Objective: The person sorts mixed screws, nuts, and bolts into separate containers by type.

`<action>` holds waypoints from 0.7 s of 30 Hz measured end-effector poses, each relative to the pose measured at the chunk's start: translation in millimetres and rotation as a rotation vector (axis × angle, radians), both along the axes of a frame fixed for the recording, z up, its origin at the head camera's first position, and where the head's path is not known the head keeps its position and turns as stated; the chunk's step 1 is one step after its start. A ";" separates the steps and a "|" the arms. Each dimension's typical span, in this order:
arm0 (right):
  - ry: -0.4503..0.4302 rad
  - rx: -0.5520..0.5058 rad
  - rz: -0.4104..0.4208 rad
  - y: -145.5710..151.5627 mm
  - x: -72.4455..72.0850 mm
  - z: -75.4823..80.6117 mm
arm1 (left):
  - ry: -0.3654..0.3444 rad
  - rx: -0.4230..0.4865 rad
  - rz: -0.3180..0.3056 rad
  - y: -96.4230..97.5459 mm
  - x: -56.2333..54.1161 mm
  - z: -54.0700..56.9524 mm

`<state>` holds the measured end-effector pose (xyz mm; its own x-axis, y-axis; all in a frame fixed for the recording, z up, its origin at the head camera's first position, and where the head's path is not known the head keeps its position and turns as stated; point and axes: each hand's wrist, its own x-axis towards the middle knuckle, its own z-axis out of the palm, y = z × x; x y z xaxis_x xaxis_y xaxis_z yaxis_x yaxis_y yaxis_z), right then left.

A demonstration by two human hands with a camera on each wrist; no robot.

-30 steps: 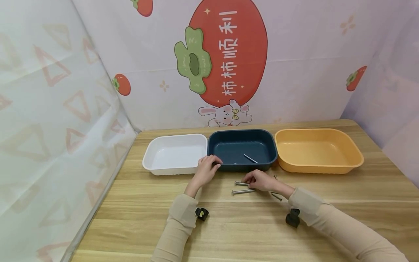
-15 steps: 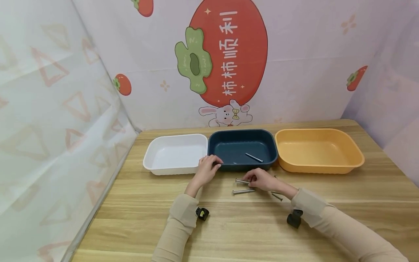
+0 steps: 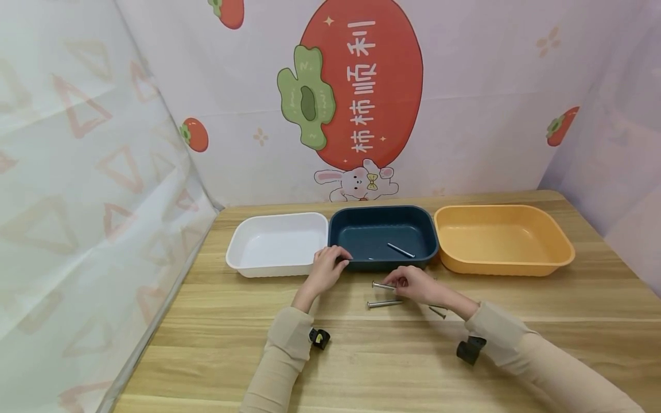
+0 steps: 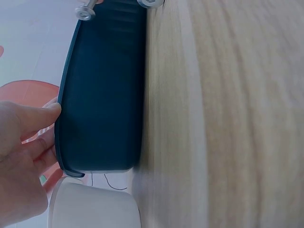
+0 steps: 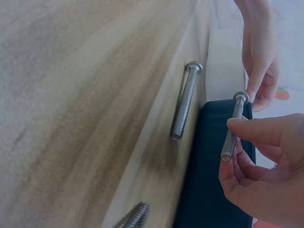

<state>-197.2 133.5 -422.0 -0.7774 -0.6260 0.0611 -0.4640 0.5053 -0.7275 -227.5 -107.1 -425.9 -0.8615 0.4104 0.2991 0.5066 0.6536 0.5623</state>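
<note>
My left hand (image 3: 326,269) holds the near rim of the dark teal tray (image 3: 382,266) by its left corner. In the left wrist view, the thumb lies on the tray's outer side and the fingers reach over the rim. A silver bolt (image 5: 238,110) is pinched between thumb and fingers of my right hand (image 3: 414,285), raised above the table in front of that tray, its head pointing left. Just below it, another bolt (image 3: 384,304) lies on the wood. Inside the teal tray rests one more bolt (image 3: 401,250). Screws (image 3: 437,312) lie partly hidden under my right wrist.
On the left of the teal tray stands a white tray (image 3: 281,268), close against it. An orange tray (image 3: 506,267) is on its right. Behind the wooden table (image 3: 382,367) hangs a printed cloth (image 3: 465,137).
My right hand has picked the bolt up off the table and lifted it slightly. The bolt inside the teal tray has shifted a little to the right. My left hand stays at the rim.
</note>
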 end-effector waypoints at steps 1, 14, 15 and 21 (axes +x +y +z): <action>0.011 0.001 -0.002 0.4 0.4 1.1 | 0.001 0.000 0.000 0.0 0.1 -0.1; 0.068 -0.017 0.003 6.3 -0.3 17.3 | 0.000 0.004 0.002 0.0 0.8 -0.2; 0.063 -0.017 0.002 6.7 -0.4 18.8 | 0.003 0.004 0.001 0.0 0.7 -0.4; 0.056 -0.020 -0.006 8.7 -2.1 25.6 | 0.007 0.007 0.000 0.0 -0.1 -1.4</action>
